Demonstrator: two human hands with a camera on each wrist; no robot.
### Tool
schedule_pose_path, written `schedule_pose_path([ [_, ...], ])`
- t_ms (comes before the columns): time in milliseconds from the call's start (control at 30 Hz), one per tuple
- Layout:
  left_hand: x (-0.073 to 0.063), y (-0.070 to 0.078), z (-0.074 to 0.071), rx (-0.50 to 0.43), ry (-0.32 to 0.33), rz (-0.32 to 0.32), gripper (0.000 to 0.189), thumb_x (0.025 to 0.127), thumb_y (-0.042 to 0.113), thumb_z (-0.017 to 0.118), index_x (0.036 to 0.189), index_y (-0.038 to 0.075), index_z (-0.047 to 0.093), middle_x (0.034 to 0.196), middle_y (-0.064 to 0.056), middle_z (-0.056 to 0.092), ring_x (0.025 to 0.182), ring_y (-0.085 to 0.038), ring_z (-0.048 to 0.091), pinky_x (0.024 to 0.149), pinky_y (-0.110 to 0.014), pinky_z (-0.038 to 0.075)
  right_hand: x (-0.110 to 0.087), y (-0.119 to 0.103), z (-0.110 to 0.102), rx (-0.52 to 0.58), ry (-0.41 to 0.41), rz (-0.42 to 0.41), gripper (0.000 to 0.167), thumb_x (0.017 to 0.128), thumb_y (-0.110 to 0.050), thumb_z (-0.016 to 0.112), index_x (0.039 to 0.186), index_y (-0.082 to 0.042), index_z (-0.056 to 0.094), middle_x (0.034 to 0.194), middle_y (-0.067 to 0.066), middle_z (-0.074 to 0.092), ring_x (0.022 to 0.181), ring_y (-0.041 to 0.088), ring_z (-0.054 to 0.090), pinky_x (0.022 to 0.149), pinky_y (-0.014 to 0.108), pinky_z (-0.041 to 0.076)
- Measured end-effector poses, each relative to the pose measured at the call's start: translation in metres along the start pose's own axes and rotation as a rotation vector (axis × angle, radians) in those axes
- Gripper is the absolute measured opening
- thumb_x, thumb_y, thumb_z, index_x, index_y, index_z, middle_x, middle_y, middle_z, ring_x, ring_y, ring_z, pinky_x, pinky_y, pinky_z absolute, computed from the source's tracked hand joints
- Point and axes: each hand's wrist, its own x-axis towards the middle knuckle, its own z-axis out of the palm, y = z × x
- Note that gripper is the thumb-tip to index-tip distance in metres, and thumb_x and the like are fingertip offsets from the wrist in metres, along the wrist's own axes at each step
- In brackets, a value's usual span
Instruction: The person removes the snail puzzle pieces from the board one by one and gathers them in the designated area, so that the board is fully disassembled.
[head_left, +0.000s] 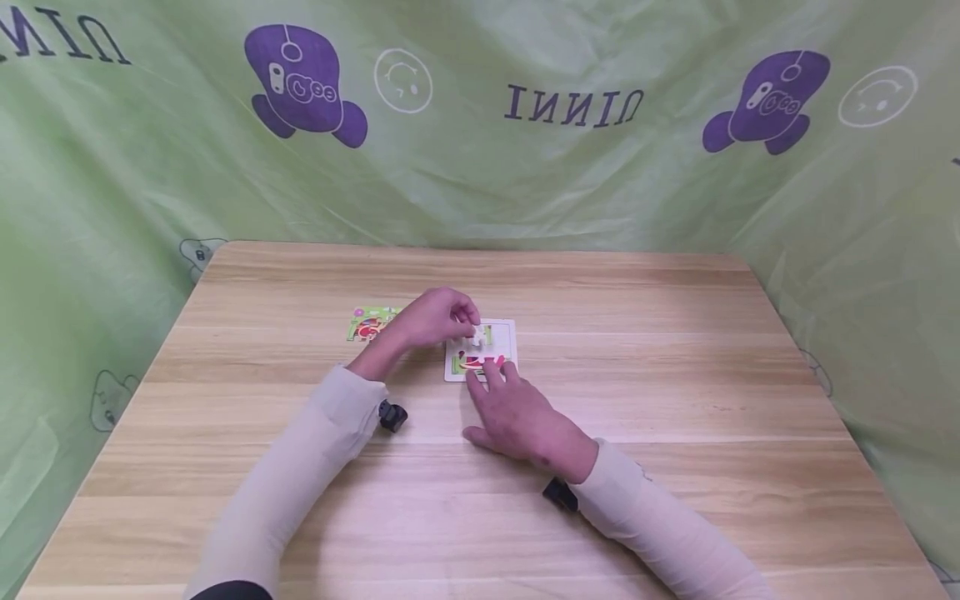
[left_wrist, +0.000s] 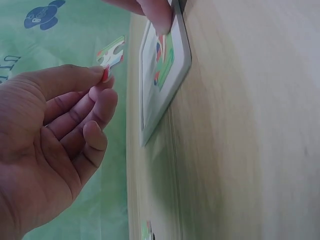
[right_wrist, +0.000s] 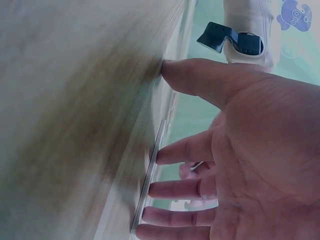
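Observation:
My left hand (head_left: 433, 320) pinches a jigsaw puzzle piece (left_wrist: 112, 54) between thumb and fingertips. The piece shows green, white and red and is raised above a white-framed puzzle board (head_left: 505, 337) lying flat on the table. Some colourful pieces (head_left: 467, 363) lie in the board's near part, partly hidden by my right fingers. My right hand (head_left: 522, 419) extends its fingers (right_wrist: 185, 150) onto the board's near edge, while its thumb (right_wrist: 187, 75) touches the table.
More green and red puzzle pieces (head_left: 366, 323) lie left of the board, partly behind my left wrist. The wooden table (head_left: 637, 350) ends at a green printed cloth (head_left: 465, 183) at the back and sides. Each wrist wears a small black camera (head_left: 393, 416).

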Motion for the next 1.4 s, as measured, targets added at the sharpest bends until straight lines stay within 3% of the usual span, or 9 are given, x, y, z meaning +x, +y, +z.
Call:
schedule_pose_path([
  [500, -0.017, -0.016, -0.014, 0.062, 0.027, -0.015, 0.009, 0.091, 0.009, 0.075, 0.1, 0.008, 0.073, 0.093, -0.004, 0.071, 0.073, -0.021, 0.063, 0.058, -0.035, 0.054, 0.0, 0.001, 0.0, -0.025, -0.002, 0.001, 0.083, 0.098, -0.056, 0.062, 0.155, 0.0, 0.039, 0.148, 0.026, 0.04, 0.129, 0.044, 0.045, 0.095, 0.044, 0.053],
  [900, -0.029, -0.026, -0.027, 0.115, 0.048, -0.039, 0.009, 0.09, 0.006, 0.075, 0.099, 0.007, 0.074, 0.093, -0.005, 0.071, 0.082, -0.021, 0.064, 0.07, -0.035, 0.055, 0.0, 0.001, 0.001, -0.037, 0.009, -0.007, 0.083, 0.098, -0.057, 0.062, 0.153, 0.001, 0.04, 0.146, 0.025, 0.042, 0.127, 0.043, 0.047, 0.095, 0.045, 0.054],
  [1267, -0.042, -0.038, -0.039, 0.138, 0.064, -0.072, 0.009, 0.091, 0.007, 0.074, 0.099, 0.006, 0.072, 0.094, -0.007, 0.069, 0.077, -0.022, 0.063, 0.059, -0.035, 0.054, -0.001, 0.001, 0.0, -0.017, 0.001, -0.006, 0.083, 0.098, -0.056, 0.062, 0.154, 0.0, 0.039, 0.146, 0.025, 0.042, 0.13, 0.044, 0.046, 0.095, 0.046, 0.053],
  [1400, -0.047, -0.04, -0.044, 0.145, 0.075, -0.077, 0.008, 0.091, 0.007, 0.074, 0.099, 0.006, 0.072, 0.094, -0.007, 0.069, 0.077, -0.022, 0.063, 0.06, -0.036, 0.054, -0.001, 0.001, 0.0, -0.016, 0.004, -0.011, 0.082, 0.097, -0.054, 0.063, 0.153, 0.0, 0.04, 0.145, 0.025, 0.043, 0.129, 0.044, 0.046, 0.095, 0.045, 0.054],
])
